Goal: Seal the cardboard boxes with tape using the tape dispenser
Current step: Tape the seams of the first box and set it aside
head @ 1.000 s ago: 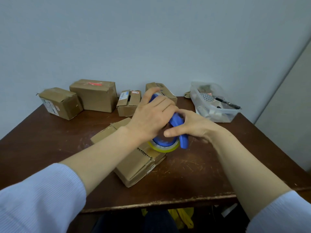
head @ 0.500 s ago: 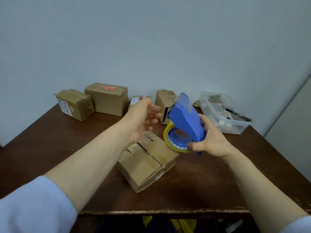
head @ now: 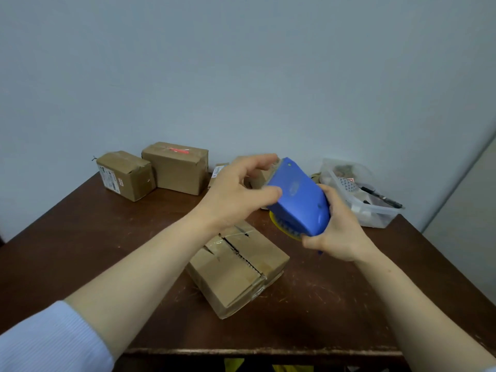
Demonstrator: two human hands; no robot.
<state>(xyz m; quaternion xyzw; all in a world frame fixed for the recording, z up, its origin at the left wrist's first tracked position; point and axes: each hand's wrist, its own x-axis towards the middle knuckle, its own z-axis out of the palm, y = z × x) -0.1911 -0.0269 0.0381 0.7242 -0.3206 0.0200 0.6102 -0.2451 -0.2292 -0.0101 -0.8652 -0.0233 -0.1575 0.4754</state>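
Over the scuffed wooden table (head: pixel 94 251), left hand (head: pixel 236 194) and right hand (head: pixel 341 232) fingers grip the plastic dispenser (head: pixel 298 194).

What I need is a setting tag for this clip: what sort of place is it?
Probably a makeshift packing desk: cardboard boxes on a wooden table, a blue tape dispenser, a clear bin.
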